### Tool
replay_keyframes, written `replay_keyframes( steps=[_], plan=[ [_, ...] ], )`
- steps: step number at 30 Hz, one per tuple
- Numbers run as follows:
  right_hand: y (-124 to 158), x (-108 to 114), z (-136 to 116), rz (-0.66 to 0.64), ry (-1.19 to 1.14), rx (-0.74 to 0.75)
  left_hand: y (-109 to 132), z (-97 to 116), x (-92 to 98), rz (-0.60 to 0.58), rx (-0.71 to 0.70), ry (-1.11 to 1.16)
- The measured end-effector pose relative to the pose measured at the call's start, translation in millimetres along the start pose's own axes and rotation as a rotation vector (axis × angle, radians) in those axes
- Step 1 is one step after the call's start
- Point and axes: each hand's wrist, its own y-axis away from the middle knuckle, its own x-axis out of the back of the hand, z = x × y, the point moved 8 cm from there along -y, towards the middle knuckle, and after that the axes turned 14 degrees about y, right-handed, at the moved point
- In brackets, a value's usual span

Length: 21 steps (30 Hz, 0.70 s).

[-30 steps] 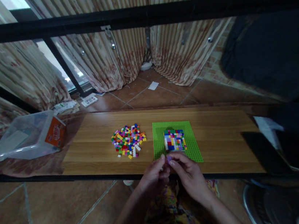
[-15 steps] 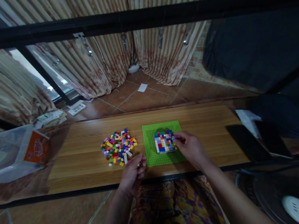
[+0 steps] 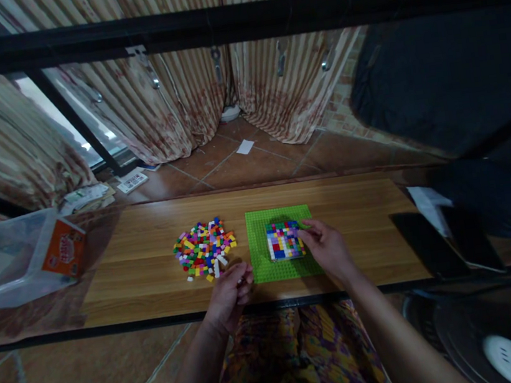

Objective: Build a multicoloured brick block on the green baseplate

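Observation:
A square block of small multicoloured toy bricks (image 3: 285, 241) stands on a green studded baseplate (image 3: 261, 271). My right hand (image 3: 330, 249) is at the block's right edge, thumb and forefinger a little apart, with no brick visible between them. Left of the baseplate, near its front corner, my left hand (image 3: 231, 290) is closed with the fingertips together. Small light spots show among its fingers, too small to name. Beyond that hand lies a loose pile of small mixed-colour bricks (image 3: 204, 248), with a few white pieces at its near side.
The wooden table (image 3: 156, 299) has a dark front edge. A clear plastic bin (image 3: 6, 265) with an orange label stands at the left. Dark flat objects (image 3: 427, 244) and white paper (image 3: 426, 203) lie at the right end. A black bar (image 3: 233, 23) crosses above, before striped curtains.
My right fingertips have parted slightly at the block's right edge; the purple brick seen at them before no longer shows there. My left hand stays closed in place. The view has shifted slightly.

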Motion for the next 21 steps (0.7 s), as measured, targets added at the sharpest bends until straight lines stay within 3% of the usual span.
replay_keyframes(
  steps=[5,12,21],
  plan=[
    [-8,-8,19,0.018,-0.095,-0.094,2,1,-1.4,0.003,-0.008,-0.002],
    [-14,-22,22,-0.009,-0.22,-0.121,2,1,-3.1,0.011,-0.003,-0.007],
    [-8,-13,3,0.065,-0.008,-0.016,2,-1,-0.1,0.021,-0.005,0.001]
  ],
)
